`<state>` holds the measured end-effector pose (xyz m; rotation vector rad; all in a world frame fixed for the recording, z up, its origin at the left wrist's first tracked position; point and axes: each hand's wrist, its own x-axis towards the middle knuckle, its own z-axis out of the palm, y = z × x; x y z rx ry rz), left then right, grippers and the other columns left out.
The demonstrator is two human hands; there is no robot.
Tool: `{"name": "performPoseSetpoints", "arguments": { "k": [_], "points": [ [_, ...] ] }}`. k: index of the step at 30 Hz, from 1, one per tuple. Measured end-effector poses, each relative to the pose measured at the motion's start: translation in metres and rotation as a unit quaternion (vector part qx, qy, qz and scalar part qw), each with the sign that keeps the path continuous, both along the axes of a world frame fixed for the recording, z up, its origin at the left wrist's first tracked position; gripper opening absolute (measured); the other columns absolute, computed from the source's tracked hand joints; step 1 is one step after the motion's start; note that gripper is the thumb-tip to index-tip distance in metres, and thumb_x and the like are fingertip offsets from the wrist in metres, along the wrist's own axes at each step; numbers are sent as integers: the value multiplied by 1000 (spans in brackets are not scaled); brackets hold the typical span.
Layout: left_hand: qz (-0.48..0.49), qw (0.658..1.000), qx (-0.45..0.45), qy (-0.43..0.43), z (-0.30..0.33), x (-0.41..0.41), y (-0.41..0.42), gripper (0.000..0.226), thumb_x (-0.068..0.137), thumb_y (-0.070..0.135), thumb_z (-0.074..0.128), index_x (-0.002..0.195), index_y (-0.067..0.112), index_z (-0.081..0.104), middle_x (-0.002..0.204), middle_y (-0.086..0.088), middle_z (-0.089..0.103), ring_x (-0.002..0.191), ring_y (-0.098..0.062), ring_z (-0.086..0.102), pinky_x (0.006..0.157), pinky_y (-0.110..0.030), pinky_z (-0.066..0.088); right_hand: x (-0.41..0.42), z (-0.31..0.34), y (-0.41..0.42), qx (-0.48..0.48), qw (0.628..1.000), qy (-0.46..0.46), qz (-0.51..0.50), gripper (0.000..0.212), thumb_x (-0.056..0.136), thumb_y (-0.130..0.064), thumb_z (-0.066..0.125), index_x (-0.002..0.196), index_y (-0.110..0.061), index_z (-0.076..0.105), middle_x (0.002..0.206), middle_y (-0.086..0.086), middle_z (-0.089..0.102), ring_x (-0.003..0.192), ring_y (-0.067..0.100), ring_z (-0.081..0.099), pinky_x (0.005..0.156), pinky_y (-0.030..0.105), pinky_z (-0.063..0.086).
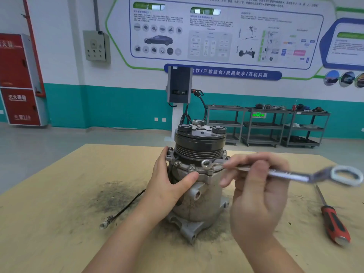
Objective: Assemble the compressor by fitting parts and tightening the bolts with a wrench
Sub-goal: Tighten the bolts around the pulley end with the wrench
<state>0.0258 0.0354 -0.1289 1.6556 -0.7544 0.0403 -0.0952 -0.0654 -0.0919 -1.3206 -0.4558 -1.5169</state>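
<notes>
Both hands work at the compressor point(197, 186), which stands upright mid-desk point(59, 223) with its pulley end up. Right hand point(258, 196) has its fingers curled round the shank of the wrench point(275, 172), whose ring end sits on a flange bolt point(210, 168). Left hand point(169, 186) braces the housing, fingers extended, thumb pressed below the flange. Several flange bolts appear seated; final tightening probably remains. Screwdriver point(334, 223) lies unused at the right.
</notes>
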Motion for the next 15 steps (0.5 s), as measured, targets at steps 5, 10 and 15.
{"name": "performPoseSetpoints", "arguments": {
  "k": [5,10,15],
  "points": [
    [-7,1000,-2,7,4,-4,1,113,53,82,62,148,50,8,151,20,31,135,2,34,105,-22,27,2,8,-16,262,955,43,133,21,105,-7,30,94,-14,47,61,5,60,40,15,44,46,22,40],
    [-7,1000,1,9,4,-4,1,114,53,82,61,148,49,8,153,19,30,136,0,33,105,-23,27,5,12,-25,305,937,74,157,21,104,-5,30,93,-13,45,60,6,59,40,15,43,44,21,39],
    [-10,1000,0,3,5,-5,2,116,52,86,62,149,47,13,152,18,33,136,0,35,110,-27,29,11,14,-40,350,896,143,232,19,106,-10,29,97,-11,46,58,3,57,40,13,41,42,20,36]
  ]
}}
